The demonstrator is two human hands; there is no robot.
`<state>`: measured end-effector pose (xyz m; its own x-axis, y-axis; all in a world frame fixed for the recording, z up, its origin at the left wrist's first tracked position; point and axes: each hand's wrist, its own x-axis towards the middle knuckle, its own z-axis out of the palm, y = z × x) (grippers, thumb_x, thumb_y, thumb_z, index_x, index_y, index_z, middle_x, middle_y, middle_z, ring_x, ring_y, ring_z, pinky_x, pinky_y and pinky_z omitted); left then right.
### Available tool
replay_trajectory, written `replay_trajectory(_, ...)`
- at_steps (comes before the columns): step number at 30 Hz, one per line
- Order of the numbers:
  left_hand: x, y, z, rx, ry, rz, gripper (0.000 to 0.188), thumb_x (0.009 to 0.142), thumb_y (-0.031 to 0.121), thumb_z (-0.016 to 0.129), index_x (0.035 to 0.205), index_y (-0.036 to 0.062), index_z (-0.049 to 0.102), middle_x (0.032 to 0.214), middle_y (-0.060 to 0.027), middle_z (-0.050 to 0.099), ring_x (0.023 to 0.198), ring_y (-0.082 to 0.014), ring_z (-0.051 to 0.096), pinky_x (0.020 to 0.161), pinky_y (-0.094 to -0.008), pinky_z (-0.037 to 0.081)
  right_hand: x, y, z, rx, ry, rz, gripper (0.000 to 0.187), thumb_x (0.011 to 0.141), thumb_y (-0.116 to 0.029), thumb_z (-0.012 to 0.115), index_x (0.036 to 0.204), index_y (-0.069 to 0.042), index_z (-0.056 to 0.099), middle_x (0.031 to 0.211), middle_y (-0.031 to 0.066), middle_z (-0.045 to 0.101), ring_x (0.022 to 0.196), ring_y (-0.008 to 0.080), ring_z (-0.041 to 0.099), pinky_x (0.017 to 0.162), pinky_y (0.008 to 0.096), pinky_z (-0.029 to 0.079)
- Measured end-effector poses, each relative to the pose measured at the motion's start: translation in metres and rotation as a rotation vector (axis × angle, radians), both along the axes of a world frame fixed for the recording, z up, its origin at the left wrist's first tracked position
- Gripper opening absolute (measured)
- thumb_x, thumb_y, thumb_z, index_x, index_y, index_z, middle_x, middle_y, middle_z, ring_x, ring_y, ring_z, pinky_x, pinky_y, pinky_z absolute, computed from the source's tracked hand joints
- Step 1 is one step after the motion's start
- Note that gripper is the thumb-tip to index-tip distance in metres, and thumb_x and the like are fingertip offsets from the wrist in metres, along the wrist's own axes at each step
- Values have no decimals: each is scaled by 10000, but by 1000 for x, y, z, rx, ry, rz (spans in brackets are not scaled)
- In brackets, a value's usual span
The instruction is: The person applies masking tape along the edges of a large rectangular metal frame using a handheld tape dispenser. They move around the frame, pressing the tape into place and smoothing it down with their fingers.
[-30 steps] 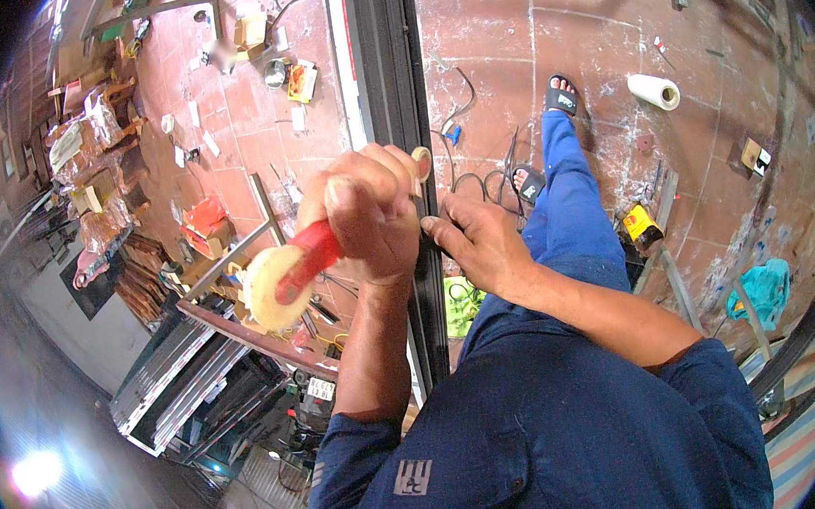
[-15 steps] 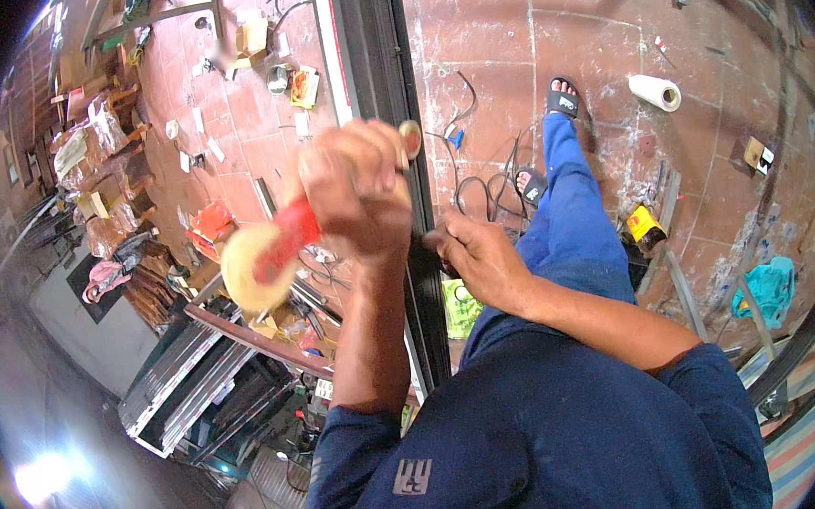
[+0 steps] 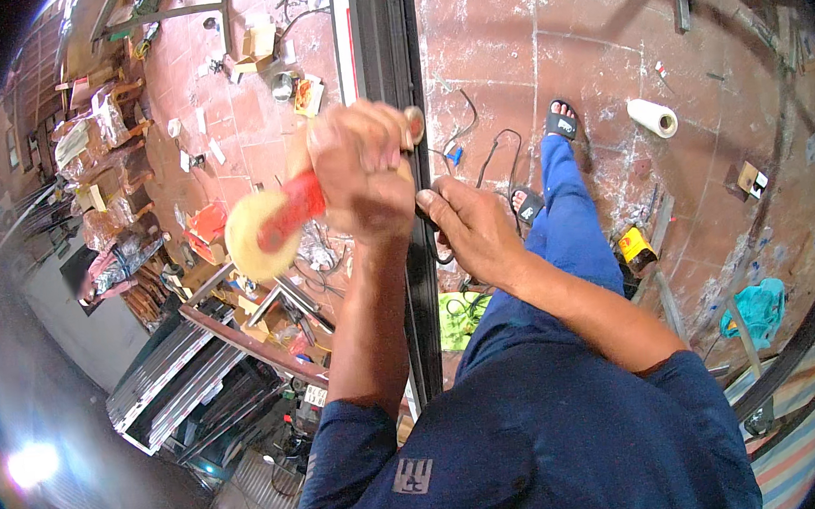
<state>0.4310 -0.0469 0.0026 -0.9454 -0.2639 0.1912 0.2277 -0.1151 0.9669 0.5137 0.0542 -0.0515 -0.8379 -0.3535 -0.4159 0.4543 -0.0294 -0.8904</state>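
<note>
My left hand (image 3: 359,167) is wrapped round the handle of a mallet (image 3: 251,240) with a pale yellow round head and a red part beside it. The handle's round butt end shows past the fingers. The hand is just above a long dark metal frame bar (image 3: 386,36), which runs from the far edge toward my body. My right hand (image 3: 477,230) is closed at the bar's right side, thumb and fingers together near a thin black piece. What the fingers hold is mostly hidden.
Black cords (image 3: 499,142) lie on the tiled floor beside my sandalled feet. A white roll (image 3: 652,118), a dark bottle with a yellow label (image 3: 635,248) and a teal bag (image 3: 755,311) lie to the right. To the left are open cardboard boxes (image 3: 257,44) and stacked metal profiles (image 3: 183,387).
The view has shifted slightly, and the bar appears a little farther right. My left hand still grips the mallet above the bar. My right hand has moved slightly up along the bar's side.
</note>
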Motion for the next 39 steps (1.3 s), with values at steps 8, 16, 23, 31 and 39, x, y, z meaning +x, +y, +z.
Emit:
replay_trajectory(8,-36,7,4,-13,-14,14,508,1100,420,380,665,161,335,600,16,300,518,-149,336,553,-345,363,-58,-1,-6,131,230,-96,341,1050,-261,560,863,24,553,725,275,571,702,437,591,640,511,442)
replay_trajectory(16,-66,5,-5,79,96,3,494,1093,379,455,687,110,371,587,-4,324,494,-150,361,516,-337,396,-68,-1,-4,137,181,-69,345,1043,-271,561,844,11,557,751,293,609,755,513,615,651,562,447)
replay_trajectory(23,-95,8,-4,119,124,-32,497,1086,323,525,664,79,425,535,-27,380,452,-153,391,459,-352,421,-109,-1,-6,193,252,-155,362,1044,-283,559,834,12,561,738,293,605,739,522,606,645,567,443)
replay_trajectory(31,-143,20,2,-35,64,1,512,1093,415,434,664,154,335,564,5,290,477,-146,313,503,-334,359,-139,0,-6,181,219,-194,388,1046,-306,554,823,12,566,745,299,606,741,520,610,642,555,450)
replay_trajectory(39,-198,23,-2,39,134,-29,511,1068,384,559,672,99,406,533,-29,389,433,-149,396,440,-326,398,-166,-4,-16,174,243,-210,352,1039,-305,561,850,-8,563,747,292,608,747,523,610,655,561,454)
